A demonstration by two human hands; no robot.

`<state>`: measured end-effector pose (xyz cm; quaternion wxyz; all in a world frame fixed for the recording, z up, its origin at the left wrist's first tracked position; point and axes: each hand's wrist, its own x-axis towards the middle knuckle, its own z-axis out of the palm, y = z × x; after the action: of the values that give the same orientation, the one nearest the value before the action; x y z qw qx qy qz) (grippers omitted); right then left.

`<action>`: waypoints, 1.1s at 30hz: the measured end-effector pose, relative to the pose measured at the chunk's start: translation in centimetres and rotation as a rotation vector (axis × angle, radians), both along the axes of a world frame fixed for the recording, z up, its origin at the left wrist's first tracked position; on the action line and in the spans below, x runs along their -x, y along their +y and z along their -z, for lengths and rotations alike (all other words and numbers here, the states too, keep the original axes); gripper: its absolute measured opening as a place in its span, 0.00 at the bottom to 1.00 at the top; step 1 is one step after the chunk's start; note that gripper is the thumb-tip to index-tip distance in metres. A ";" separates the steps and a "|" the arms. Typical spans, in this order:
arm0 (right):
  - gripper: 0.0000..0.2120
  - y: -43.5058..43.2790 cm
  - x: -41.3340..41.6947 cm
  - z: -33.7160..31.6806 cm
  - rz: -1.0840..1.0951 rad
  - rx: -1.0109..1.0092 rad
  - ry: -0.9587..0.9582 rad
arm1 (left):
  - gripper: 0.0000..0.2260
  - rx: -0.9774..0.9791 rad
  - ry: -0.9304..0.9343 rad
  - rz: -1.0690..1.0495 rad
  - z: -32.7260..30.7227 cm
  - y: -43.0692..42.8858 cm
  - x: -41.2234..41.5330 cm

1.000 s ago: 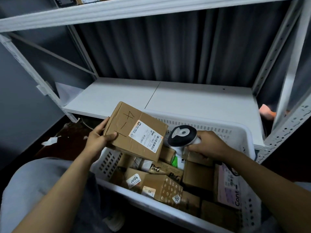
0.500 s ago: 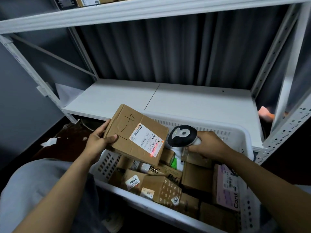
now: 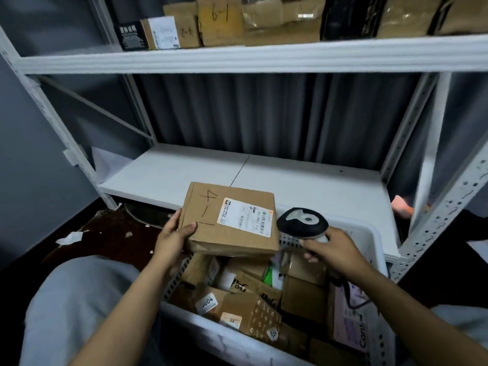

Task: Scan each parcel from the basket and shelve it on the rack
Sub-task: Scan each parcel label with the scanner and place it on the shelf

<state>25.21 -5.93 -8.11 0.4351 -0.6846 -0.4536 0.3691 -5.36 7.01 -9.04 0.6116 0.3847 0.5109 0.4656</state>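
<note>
L hand point(image 3: 171, 240) clamped on left edge of parcel point(image 3: 229, 220), thumb on top, fingers under. Parcel held above basket point(image 3: 369, 233), label up, marked "4-1" in pen. R hand point(image 3: 335, 250) wrapped around scanner point(image 3: 302, 223) handle, scanner head just beside parcel's right edge. Basket full of other boxes. Rack point(image 3: 264, 58): lower shelf point(image 3: 184, 175) bare behind parcel; upper shelf holds boxes point(image 3: 219, 19), some w/ pen numbers.

Two hands point(image 3: 171, 241), one scanner point(image 3: 302, 223), one basket point(image 3: 375, 249), one raised parcel point(image 3: 229, 220), two rack shelves point(image 3: 264, 58).
</note>
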 end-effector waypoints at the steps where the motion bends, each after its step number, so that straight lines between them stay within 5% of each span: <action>1: 0.11 -0.3 0.3 -0.5 0.041 -0.043 0.013 | 0.27 0.016 -0.031 0.003 -0.4 -0.4 -0.4; 9: 0.08 -2.1 3.6 -6.0 0.242 -0.266 0.354 | 0.21 0.041 -0.219 0.095 -7.2 -3.3 -2.6; 16: 0.10 -1.7 5.1 -14.3 0.326 -0.474 0.482 | 0.23 -0.144 -0.114 0.207 -15.7 -3.7 -1.2; 27: 0.07 2.4 7.9 -28.1 0.254 -0.641 0.365 | 0.15 -0.414 -0.100 0.137 -28.9 -2.6 0.9; 33: 0.11 6.4 6.8 -33.1 0.268 -0.623 0.157 | 0.24 -0.418 -0.202 0.000 -34.8 0.0 -0.1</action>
<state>18.41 0.47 25.00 0.7015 -0.5417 -0.4158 0.2040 -5.27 7.06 25.75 0.5666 0.4544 0.3396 0.5976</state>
